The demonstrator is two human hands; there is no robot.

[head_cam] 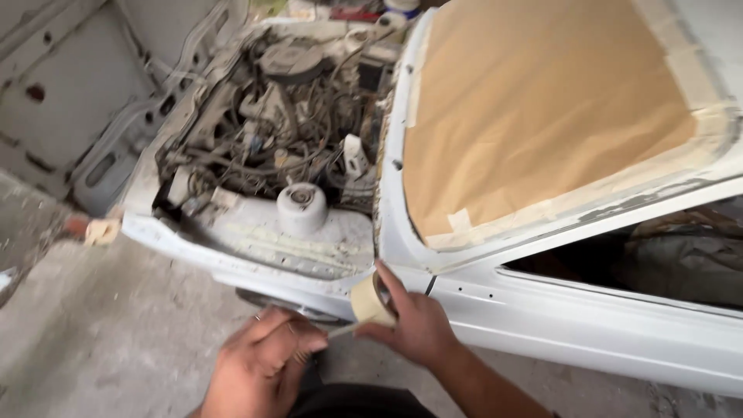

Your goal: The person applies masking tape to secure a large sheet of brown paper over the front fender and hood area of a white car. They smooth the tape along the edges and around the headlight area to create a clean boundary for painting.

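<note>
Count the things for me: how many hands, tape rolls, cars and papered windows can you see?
Hands: 2, the left hand and the right hand
Tape rolls: 1, the cream tape roll, held in the right hand's fingers
Cars: 1, the white car with its engine bay open
Paper-covered windows: 1, the windscreen under brown masking paper
Total: 5

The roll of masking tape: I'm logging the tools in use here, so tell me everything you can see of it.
The roll of masking tape is a pale beige, papery-looking ring with an open core. It stands on edge, held up by the right hand, whose index finger lies along its side. A thin strip runs from it toward the fingers of the left hand, which pinch its end. It sits in front of the white car fender, apart from it.
</note>
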